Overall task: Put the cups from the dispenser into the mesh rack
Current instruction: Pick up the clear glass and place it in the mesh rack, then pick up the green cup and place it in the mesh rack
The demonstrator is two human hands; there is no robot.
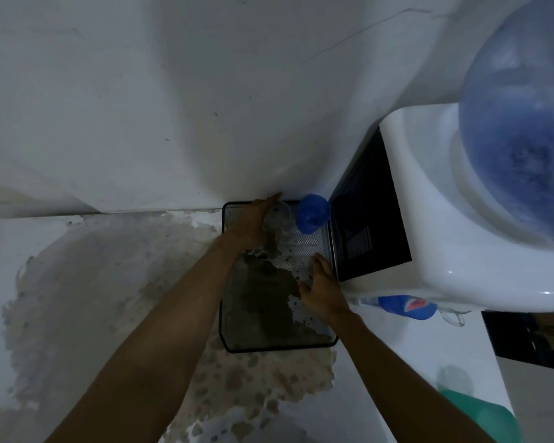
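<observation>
My left hand (pixel 253 227) grips a clear cup (pixel 277 215) at the mesh rack's (pixel 227 314) far end beside a blue cup (pixel 312 214); my right hand (pixel 322 289) rests open on the mesh.

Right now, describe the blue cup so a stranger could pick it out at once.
Find the white water dispenser on the right; the black mesh rack lies on the floor against its left side. The blue cup sits in the rack's far right corner, solid blue, unlike the clear cup in the left hand beside it.
</observation>
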